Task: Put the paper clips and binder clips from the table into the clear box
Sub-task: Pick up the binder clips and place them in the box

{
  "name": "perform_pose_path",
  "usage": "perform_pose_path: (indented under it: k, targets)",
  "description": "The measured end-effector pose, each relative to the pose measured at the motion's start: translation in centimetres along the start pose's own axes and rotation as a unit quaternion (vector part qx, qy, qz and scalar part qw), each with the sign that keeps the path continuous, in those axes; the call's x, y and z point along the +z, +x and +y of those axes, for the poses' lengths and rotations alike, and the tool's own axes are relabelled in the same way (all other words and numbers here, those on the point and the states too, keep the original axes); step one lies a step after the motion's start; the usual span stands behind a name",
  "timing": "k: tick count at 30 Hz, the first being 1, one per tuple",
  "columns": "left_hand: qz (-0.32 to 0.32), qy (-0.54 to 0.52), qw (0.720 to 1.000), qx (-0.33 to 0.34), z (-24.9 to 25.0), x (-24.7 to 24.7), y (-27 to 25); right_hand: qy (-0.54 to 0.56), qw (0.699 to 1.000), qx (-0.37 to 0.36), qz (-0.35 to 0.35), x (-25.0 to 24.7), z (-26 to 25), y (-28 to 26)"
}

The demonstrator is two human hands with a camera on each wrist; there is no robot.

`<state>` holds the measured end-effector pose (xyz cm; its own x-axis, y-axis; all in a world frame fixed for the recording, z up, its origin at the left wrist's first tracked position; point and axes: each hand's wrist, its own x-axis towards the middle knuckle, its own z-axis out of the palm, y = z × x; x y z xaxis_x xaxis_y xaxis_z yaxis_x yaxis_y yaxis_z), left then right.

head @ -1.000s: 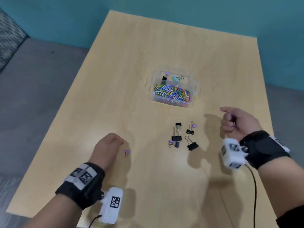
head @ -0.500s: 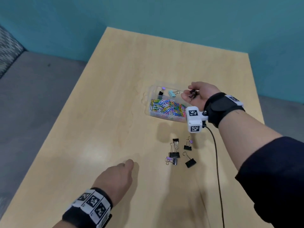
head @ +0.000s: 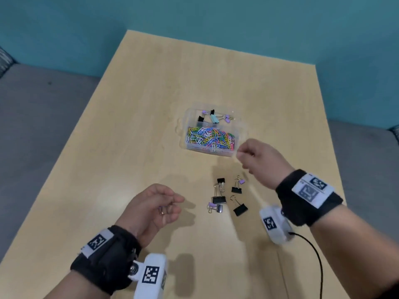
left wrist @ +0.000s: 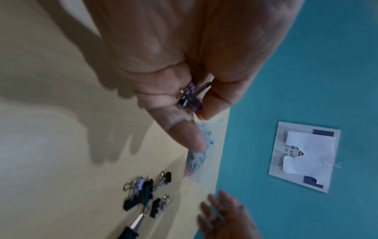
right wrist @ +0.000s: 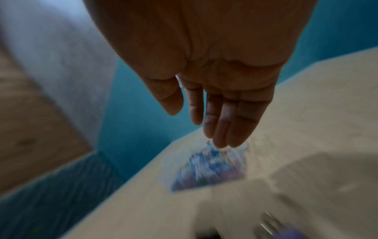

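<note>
Mid-transfer: left hand [head: 151, 207] pinching purple binder clip [left wrist: 189, 97] (small one), right hand [head: 259, 157] spread, empty. Next, presumably: carry to clear box [head: 236, 139], release.

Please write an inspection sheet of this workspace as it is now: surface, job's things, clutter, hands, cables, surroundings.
Surface: light wooden table, some shadows on it.
Job's things: clear box with coloured paper clips in the near compartment and a few binder clips in the far one; loose binder clips lie on the table near the box.
Clutter: nothing seen.
Hands: left hand pinches a small purple binder clip; right hand has relaxed fingers, holds nothing, beside the box.
Cables: black cable runs from the right wrist camera.
Surroundings: teal wall, grey floor, a torn paper sign on the wall.
</note>
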<state>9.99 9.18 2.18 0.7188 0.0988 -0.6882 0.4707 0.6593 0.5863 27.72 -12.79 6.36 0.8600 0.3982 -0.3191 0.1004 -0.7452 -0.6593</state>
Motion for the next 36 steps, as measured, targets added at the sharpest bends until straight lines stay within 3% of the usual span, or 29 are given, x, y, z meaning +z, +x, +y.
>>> perform_pose_path:
  k: [3,5,6,7,9,11,13,16,19,23,28,36]
  targets:
    - [0.034,0.079,0.996,-0.001,-0.6,1.9,1.5,-0.197,0.976,0.0,-0.089,2.9,2.8,-4.4]
    - [0.065,0.232,0.97,0.026,-1.4,3.3,2.2,-0.247,0.963,0.013,-0.112,4.7,4.1,-6.5]
    - [0.065,0.342,0.936,0.058,-1.8,4.0,2.4,-0.251,0.961,0.02,-0.111,5.4,4.6,-7.1]
    - [0.054,0.46,0.881,0.098,-2.3,4.7,2.5,-0.252,0.962,0.025,-0.105,6.0,5.1,-7.6]
    - [0.017,0.652,0.738,0.172,-3.4,5.9,2.7,-0.255,0.963,0.02,-0.08,6.8,5.7,-8.0]
    - [-0.028,0.738,0.642,0.206,-4.4,6.9,3.1,-0.255,0.965,0.008,-0.06,7.2,6.1,-8.2]
    - [-0.064,0.78,0.584,0.217,-5.2,7.5,3.7,-0.247,0.968,-0.003,-0.049,7.2,6.4,-8.2]
    - [-0.093,0.809,0.534,0.225,-5.8,8.1,4.4,-0.232,0.971,-0.02,-0.05,7.2,6.4,-8.4]
    - [-0.111,0.82,0.511,0.235,-5.7,8.6,4.8,-0.256,0.964,-0.034,-0.056,7.6,6.4,-8.2]
    - [-0.106,0.827,0.499,0.235,-5.8,8.9,5.0,-0.267,0.961,-0.043,-0.058,7.7,6.2,-7.9]
    - [-0.046,0.809,0.547,0.212,-6.4,8.3,4.8,-0.27,0.96,-0.035,-0.065,7.3,6.1,-8.3]
    - [-0.031,0.801,0.57,0.178,-6.3,8.6,4.5,-0.258,0.964,-0.034,-0.058,7.7,6.5,-8.8]
